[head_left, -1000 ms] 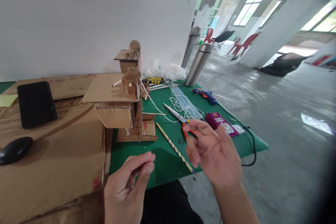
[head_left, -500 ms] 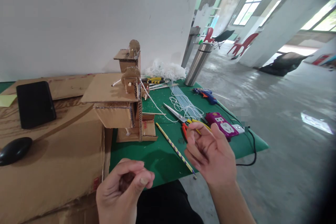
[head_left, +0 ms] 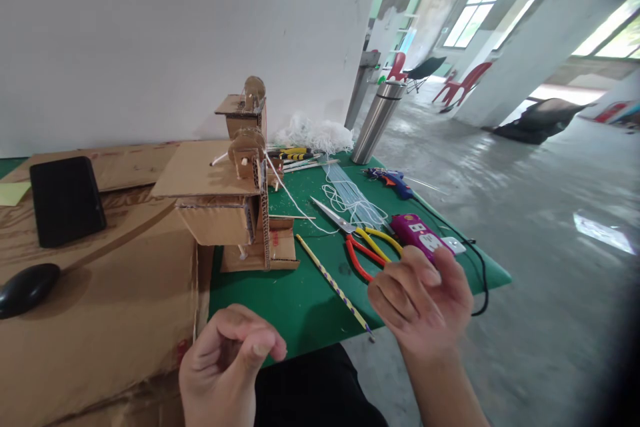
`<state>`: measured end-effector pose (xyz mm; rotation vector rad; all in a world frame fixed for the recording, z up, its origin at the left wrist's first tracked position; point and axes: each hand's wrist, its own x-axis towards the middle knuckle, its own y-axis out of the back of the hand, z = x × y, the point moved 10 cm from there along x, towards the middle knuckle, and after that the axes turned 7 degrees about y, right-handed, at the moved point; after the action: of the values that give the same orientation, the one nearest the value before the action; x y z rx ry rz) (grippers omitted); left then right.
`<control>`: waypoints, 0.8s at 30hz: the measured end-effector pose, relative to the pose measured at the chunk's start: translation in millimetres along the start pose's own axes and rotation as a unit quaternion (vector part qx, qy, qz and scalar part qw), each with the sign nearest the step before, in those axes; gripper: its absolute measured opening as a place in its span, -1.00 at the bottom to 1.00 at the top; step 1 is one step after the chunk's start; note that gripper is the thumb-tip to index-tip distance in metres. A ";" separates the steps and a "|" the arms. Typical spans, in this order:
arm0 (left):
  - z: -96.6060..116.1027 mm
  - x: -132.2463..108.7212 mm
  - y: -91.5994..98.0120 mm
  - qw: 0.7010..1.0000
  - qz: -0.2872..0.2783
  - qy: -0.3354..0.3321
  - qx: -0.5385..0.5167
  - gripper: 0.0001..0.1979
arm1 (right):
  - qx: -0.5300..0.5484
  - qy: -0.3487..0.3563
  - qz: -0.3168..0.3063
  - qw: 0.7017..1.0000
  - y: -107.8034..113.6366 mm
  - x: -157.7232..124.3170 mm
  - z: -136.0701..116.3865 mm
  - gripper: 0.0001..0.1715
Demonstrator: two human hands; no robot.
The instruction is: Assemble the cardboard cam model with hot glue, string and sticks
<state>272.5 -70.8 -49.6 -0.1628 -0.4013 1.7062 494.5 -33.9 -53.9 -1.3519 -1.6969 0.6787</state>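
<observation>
My left hand (head_left: 233, 360) is raised over the table's front edge, thumb and fingertips pinched together. Whatever the pinch may hold is too small or hidden to make out. My right hand (head_left: 423, 300) hovers at the right, fingers curled in towards the thumb; anything inside is hidden. Just beyond it lie scissors (head_left: 357, 233) with red and yellow handles, blades pointing away. A patterned pencil (head_left: 333, 283) rests between the hands on the green tabletop (head_left: 310, 320). Behind stands a cardboard model (head_left: 215, 173) with a round wheel (head_left: 247, 147), from which a white string (head_left: 290, 193) trails.
At the right are a purple power strip (head_left: 415, 233), a blue glue gun (head_left: 393, 181) and a steel flask (head_left: 379, 123). Clear glue sticks (head_left: 350, 190) lie under tangled string. A black mouse (head_left: 30, 288) and dark tablet (head_left: 67, 200) rest on cardboard (head_left: 125, 313) at left.
My right hand has moved a little right and its fingers have curled inward, baring more of the scissor handles. My left hand has shifted slightly left, still pinched.
</observation>
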 end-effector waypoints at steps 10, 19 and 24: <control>-6.7 -1.0 17.8 0.994 0.079 0.041 -0.067 -0.75 | 0.164 0.029 -0.298 0.940 -40.5 -16.5 -6.7 -0.48; 8.9 0.1 15.6 0.994 0.066 -0.016 -0.083 -0.73 | -0.053 -0.058 -0.413 0.907 -55.8 -37.2 14.2 -0.43; 10.3 -0.9 12.9 0.996 0.055 -0.017 -0.065 -0.82 | -0.475 -0.114 -0.346 0.801 -65.4 -50.8 39.0 -0.39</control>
<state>257.3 -75.1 -44.7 -0.2554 -0.5368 1.7942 431.2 -96.9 -33.8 -1.0858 -2.6830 -0.5591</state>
